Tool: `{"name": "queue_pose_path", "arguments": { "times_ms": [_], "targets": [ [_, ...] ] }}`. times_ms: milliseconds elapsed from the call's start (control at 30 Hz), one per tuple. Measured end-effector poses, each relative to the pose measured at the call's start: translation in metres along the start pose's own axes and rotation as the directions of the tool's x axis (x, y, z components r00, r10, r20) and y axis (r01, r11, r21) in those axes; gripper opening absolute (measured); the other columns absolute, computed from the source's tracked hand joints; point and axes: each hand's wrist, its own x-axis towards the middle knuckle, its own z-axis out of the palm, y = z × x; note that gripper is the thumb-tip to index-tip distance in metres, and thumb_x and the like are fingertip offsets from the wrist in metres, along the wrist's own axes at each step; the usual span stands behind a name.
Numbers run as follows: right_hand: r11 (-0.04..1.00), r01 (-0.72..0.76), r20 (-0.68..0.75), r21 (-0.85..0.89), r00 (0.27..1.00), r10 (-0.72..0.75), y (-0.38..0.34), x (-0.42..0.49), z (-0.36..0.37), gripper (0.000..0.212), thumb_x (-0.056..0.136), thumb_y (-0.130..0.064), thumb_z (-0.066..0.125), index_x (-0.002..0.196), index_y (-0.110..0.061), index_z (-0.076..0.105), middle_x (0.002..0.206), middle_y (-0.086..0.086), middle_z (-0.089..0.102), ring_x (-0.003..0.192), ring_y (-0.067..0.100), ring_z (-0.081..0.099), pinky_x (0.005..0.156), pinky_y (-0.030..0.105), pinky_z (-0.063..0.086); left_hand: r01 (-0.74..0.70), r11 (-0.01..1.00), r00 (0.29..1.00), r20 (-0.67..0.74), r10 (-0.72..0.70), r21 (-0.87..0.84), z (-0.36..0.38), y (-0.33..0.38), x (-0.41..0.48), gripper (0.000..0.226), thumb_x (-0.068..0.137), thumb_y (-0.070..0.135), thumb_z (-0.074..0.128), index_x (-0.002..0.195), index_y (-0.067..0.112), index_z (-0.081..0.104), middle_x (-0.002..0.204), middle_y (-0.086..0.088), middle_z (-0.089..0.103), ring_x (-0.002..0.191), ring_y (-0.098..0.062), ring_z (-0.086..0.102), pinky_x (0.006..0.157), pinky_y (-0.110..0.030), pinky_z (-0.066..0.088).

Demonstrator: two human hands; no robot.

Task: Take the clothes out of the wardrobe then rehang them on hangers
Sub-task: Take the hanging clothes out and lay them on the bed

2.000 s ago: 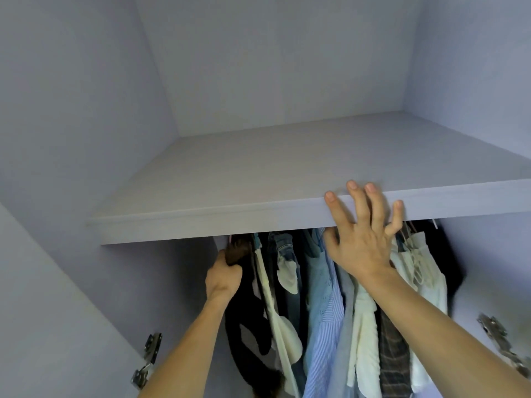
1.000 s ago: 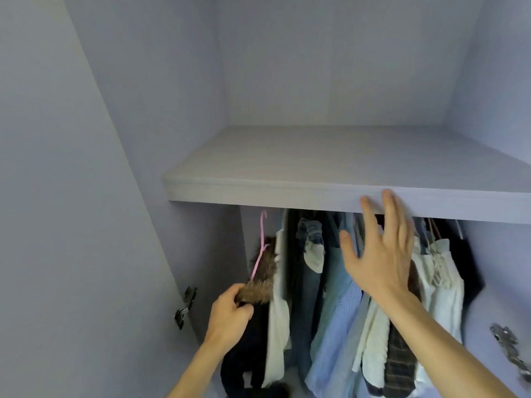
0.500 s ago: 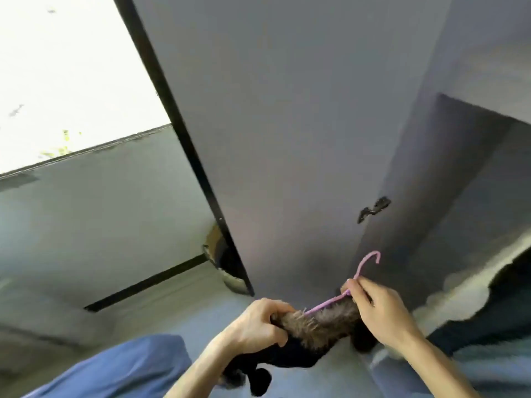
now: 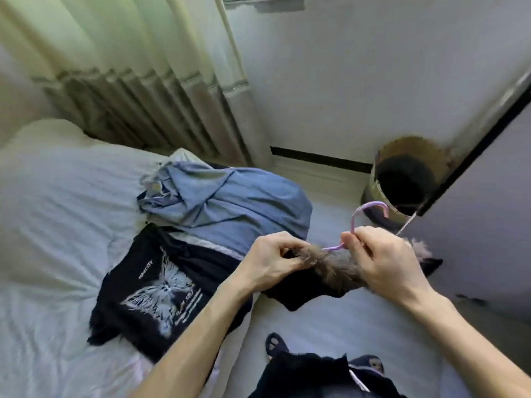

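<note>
Above the bed's (image 4: 57, 211) edge, the left hand (image 4: 273, 259) curls round the fur collar of a black jacket (image 4: 339, 270). The right hand (image 4: 385, 262) pinches the neck of the pink hanger (image 4: 353, 221) still inside it. A blue shirt (image 4: 230, 202) and a black printed T-shirt (image 4: 149, 288) lie on the bed.

On the bed (image 4: 57, 202) a T-shirt (image 4: 149, 288) lies near the right edge. A shirt (image 4: 230, 205) is bunched just behind it, overlapping its far end. A curtain (image 4: 129, 67) hangs behind the bed. Right of the bed, the left hand (image 4: 275, 259) grips a coat (image 4: 339, 268) and the right hand (image 4: 385, 259) pinches its hanger (image 4: 370, 203). Behind the hanger stands a bin (image 4: 408, 150), with a door (image 4: 488, 225) to its right.
</note>
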Motion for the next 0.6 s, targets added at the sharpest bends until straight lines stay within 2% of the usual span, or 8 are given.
{"name": "queue_pose_path", "arguments": {
  "times_ms": [67, 167, 200, 267, 367, 467, 533, 600],
  "targets": [
    [0.996, 0.088, 0.033, 0.005, 0.996, -0.088, -0.035, 0.005, 0.022, 0.027, 0.094, -0.038, 0.054, 0.073, -0.023, 0.062, 0.066, -0.015, 0.047, 0.066, 0.018, 0.054, 0.059, 0.03, 0.036, 0.037, 0.999, 0.999, -0.008, -0.036, 0.025, -0.017, -0.015, -0.026, 0.024, 0.079, 0.026, 0.078, 0.103, 0.03, 0.076, 0.099, 0.013, 0.066, 0.095, -0.003, 0.063, 0.084, -0.013, 0.044],
    [0.977, 0.212, 0.094, 0.017, 0.973, -0.212, -0.086, 0.004, 0.062, 0.023, 0.094, -0.038, 0.06, 0.079, -0.024, 0.071, 0.069, -0.011, 0.062, 0.068, 0.017, 0.059, 0.059, 0.03, 0.044, 0.079, 0.986, 0.997, -0.013, -0.078, 0.145, -0.043, -0.042, -0.062, 0.035, 0.078, 0.025, 0.074, 0.112, 0.032, 0.07, 0.111, 0.012, 0.063, 0.107, -0.002, 0.055, 0.097, -0.015, 0.04],
    [0.97, 0.243, 0.116, 0.022, 0.963, -0.243, -0.101, 0.003, 0.076, 0.023, 0.095, -0.039, 0.062, 0.081, -0.025, 0.073, 0.069, -0.012, 0.064, 0.067, 0.015, 0.057, 0.057, 0.028, 0.043, 0.108, 0.984, 0.994, -0.034, -0.105, 0.139, -0.052, -0.051, -0.073, 0.034, 0.079, 0.028, 0.072, 0.112, 0.033, 0.069, 0.108, 0.015, 0.065, 0.106, -0.001, 0.054, 0.095, -0.012, 0.04],
    [0.963, 0.261, 0.139, 0.063, 0.954, -0.267, -0.128, 0.001, 0.102, 0.024, 0.093, -0.045, 0.063, 0.082, -0.027, 0.075, 0.069, -0.015, 0.063, 0.066, 0.009, 0.049, 0.056, 0.022, 0.037, 0.219, 0.975, 0.973, -0.081, -0.215, 0.032, -0.066, -0.069, -0.093, 0.025, 0.083, 0.035, 0.068, 0.108, 0.033, 0.066, 0.094, 0.017, 0.069, 0.093, 0.003, 0.059, 0.078, -0.007, 0.041],
    [0.94, 0.296, 0.157, 0.172, 0.933, -0.323, -0.154, 0.001, 0.136, 0.029, 0.09, -0.055, 0.061, 0.084, -0.028, 0.071, 0.078, -0.02, 0.065, 0.072, 0.005, 0.048, 0.064, 0.017, 0.039, 0.335, 0.934, 0.929, -0.124, -0.349, -0.12, -0.075, -0.098, -0.117, 0.014, 0.087, 0.046, 0.064, 0.096, 0.038, 0.058, 0.076, 0.021, 0.066, 0.071, 0.006, 0.059, 0.063, -0.009, 0.039],
    [0.916, 0.306, 0.21, 0.26, 0.908, -0.363, -0.159, 0.012, 0.16, 0.035, 0.092, -0.057, 0.054, 0.098, -0.027, 0.07, 0.104, -0.015, 0.064, 0.098, 0.008, 0.055, 0.087, 0.017, 0.039, 0.343, 0.93, 0.892, -0.264, -0.366, -0.132, -0.076, -0.121, -0.142, 0.021, 0.088, 0.054, 0.062, 0.091, 0.034, 0.058, 0.07, 0.019, 0.061, 0.065, 0.003, 0.055, 0.063, -0.015, 0.043],
    [0.945, 0.238, 0.275, 0.226, 0.915, -0.296, -0.153, 0.026, 0.173, 0.042, 0.093, -0.059, 0.048, 0.112, -0.028, 0.069, 0.124, -0.013, 0.06, 0.119, 0.013, 0.049, 0.098, 0.022, 0.035, 0.376, 0.917, 0.844, -0.36, -0.398, -0.134, -0.076, -0.132, -0.156, 0.032, 0.084, 0.063, 0.057, 0.089, 0.031, 0.059, 0.066, 0.006, 0.056, 0.059, -0.008, 0.049, 0.066, -0.032, 0.048],
    [0.973, 0.175, 0.39, 0.153, 0.894, -0.222, -0.146, 0.04, 0.189, 0.047, 0.097, -0.057, 0.043, 0.124, -0.026, 0.065, 0.135, -0.01, 0.055, 0.13, 0.016, 0.04, 0.106, 0.029, 0.03, 0.425, 0.899, 0.794, -0.433, -0.426, -0.104, -0.08, -0.141, -0.171, 0.044, 0.08, 0.074, 0.051, 0.085, 0.031, 0.058, 0.058, 0.008, 0.049, 0.055, -0.011, 0.046, 0.061, -0.034, 0.045]
  ]
}}
